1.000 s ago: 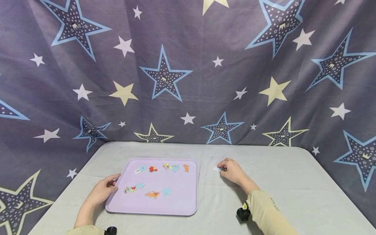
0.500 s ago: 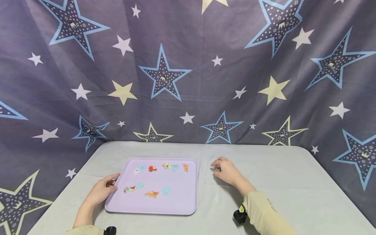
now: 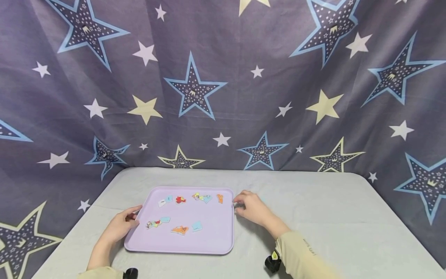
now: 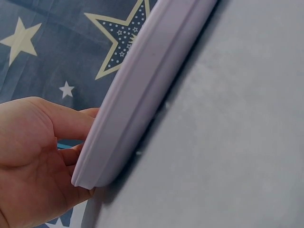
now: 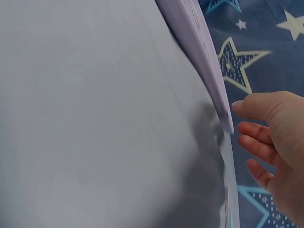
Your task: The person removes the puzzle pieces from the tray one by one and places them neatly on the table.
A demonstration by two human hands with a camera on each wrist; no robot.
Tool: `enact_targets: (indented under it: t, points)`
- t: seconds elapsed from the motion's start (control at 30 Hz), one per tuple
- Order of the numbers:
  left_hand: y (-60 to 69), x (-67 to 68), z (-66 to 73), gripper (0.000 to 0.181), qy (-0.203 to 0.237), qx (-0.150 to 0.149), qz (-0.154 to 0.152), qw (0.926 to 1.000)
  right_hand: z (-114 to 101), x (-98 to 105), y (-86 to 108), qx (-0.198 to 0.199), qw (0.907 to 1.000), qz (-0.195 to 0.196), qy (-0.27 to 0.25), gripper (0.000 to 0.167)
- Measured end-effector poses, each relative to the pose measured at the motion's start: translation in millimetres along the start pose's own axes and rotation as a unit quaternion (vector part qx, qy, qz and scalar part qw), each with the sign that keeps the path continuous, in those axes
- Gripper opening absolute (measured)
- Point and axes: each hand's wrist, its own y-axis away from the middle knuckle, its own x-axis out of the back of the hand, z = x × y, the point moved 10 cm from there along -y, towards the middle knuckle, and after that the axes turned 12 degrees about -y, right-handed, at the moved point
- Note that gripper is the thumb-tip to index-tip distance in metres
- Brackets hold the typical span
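A lilac tray (image 3: 209,244) lies on the table with several small puzzle pieces on it. A red piece (image 3: 180,200) and an orange piece (image 3: 179,230) are among them. My left hand (image 3: 117,228) holds the tray's left rim; in the left wrist view its thumb and fingers meet the tray wall (image 4: 126,102). At the right rim, my right hand (image 3: 256,209) has its fingertips at or very near the edge, relaxed and slightly bent. Nothing shows between those fingers in the right wrist view, where the right hand (image 5: 273,142) appears beside the tray wall (image 5: 204,52).
A pale blue bit (image 3: 263,198), probably a piece, peeks out on the table behind my right hand. Grey cloth covers the table (image 3: 331,217). A dark star-patterned curtain (image 3: 226,97) hangs along the table's far edge.
My right hand has moved left from the piece on the table to the tray's right rim, letting that piece go. The left hand stays on the left rim.
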Motion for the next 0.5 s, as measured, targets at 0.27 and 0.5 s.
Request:
enact_targets:
  t: [0.27,0.5]
  points:
    - [-0.2,-0.2,0.9,0.053,-0.003,-0.002,0.000,1.0000,-23,-19,-4.8,0.017,0.9996,-0.016,-0.012,0.024]
    - [0.9,0.0,1.7,0.052,-0.002,0.002,0.000,1.0000,-40,-42,-10.6,0.013,0.9989,-0.038,-0.023,0.025]
